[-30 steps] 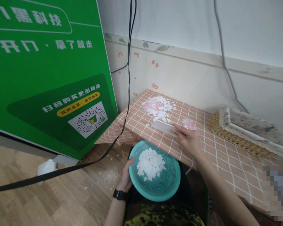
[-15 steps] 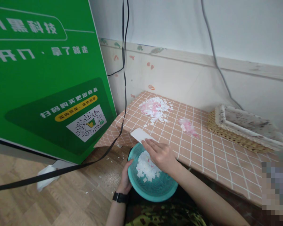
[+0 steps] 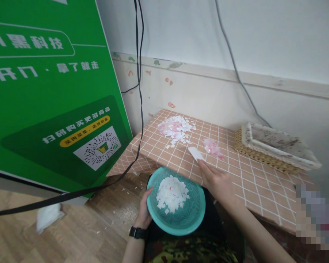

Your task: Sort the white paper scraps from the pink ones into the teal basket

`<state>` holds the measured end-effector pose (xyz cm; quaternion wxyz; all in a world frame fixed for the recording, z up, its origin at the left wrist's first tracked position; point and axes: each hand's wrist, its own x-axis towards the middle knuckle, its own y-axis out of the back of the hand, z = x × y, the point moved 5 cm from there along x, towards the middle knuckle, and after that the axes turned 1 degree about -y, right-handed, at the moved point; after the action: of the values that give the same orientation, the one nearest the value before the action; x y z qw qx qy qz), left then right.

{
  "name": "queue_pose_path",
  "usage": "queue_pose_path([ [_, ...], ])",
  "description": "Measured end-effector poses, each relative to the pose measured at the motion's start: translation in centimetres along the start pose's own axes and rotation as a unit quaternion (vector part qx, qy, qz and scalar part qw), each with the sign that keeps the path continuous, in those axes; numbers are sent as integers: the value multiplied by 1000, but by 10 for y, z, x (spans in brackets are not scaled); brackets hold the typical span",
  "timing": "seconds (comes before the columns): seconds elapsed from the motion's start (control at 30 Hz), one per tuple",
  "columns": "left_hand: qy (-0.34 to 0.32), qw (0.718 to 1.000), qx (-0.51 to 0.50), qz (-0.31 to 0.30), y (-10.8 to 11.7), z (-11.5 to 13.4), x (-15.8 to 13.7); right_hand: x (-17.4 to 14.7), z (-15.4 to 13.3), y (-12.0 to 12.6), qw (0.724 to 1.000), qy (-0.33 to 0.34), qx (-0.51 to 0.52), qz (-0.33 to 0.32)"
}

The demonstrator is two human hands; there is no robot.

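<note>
My left hand (image 3: 146, 206) grips the left rim of a round teal plastic basket (image 3: 178, 228) with slotted walls, held over my lap below the table's front edge. Small white paper pieces (image 3: 172, 193) with a few pink bits are heaped inside it. In my right hand (image 3: 216, 179) is a flat white card (image 3: 196, 153), its far end angled over the table. A pile of white and pink paper bits (image 3: 175, 128) lies toward the back left of the tabletop. Just beyond the card sits a smaller pinkish, shiny clump (image 3: 212, 147).
A checked brown tablecloth (image 3: 257, 182) covers the table against the wall. At its right stands a cloth-lined wicker basket (image 3: 274, 149). Black cables (image 3: 139, 91) hang at left before a green printed panel (image 3: 52, 109). White scraps and a white bag (image 3: 48, 217) are on the wooden floor (image 3: 79, 233).
My right hand has moved right with the card, from above the basket to over the table near the pink clump. My left hand keeps its hold on the basket. The view has shifted slightly.
</note>
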<state>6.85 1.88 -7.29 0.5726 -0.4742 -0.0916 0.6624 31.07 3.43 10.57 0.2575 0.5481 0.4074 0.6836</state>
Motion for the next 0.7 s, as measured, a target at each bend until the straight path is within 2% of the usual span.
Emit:
queue_pose_path([
  [0.13,4,1000,-4,-9,-2,-1,1,4,38,11,987,-134,-71,47],
  [0.23,21,1000,-7,-16,-6,-2,0,16,53,21,971,-222,-42,76],
  [0.33,21,1000,-9,-3,-7,-1,-2,31,53,21,974,-217,12,63],
  [0.43,18,1000,-10,8,-7,1,-3,41,51,14,981,-191,11,45],
  [0.57,23,1000,-13,10,-6,1,-3,46,52,3,982,-184,10,37],
  [0.7,25,1000,-12,9,-5,2,-2,47,54,-1,977,-196,65,45],
])
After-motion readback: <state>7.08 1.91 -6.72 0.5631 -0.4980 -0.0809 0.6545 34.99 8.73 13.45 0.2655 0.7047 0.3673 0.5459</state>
